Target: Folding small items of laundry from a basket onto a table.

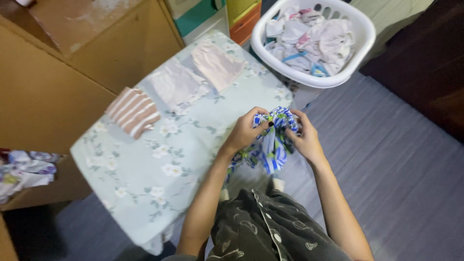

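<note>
A bunched blue, white and green patterned cloth (pixel 273 145) hangs between both hands, just off the near right edge of a table draped in pale green floral fabric (pixel 145 179). My left hand (pixel 246 129) pinches the cloth's upper left part. The upper right part is gripped by my right hand (pixel 303 137). Three folded pieces lie on the table's far side: a brown-and-white striped one (pixel 133 111), a pale grey one (pixel 176 86) and a pinkish one (pixel 217 65).
A white laundry basket (pixel 360 48) full of light-coloured clothes stands on the grey floor at the upper right. A brown cabinet (pixel 53 82) borders the table on the left, with crumpled cloth (pixel 24 171) at the left edge. Dark furniture (pixel 430 67) sits at the far right.
</note>
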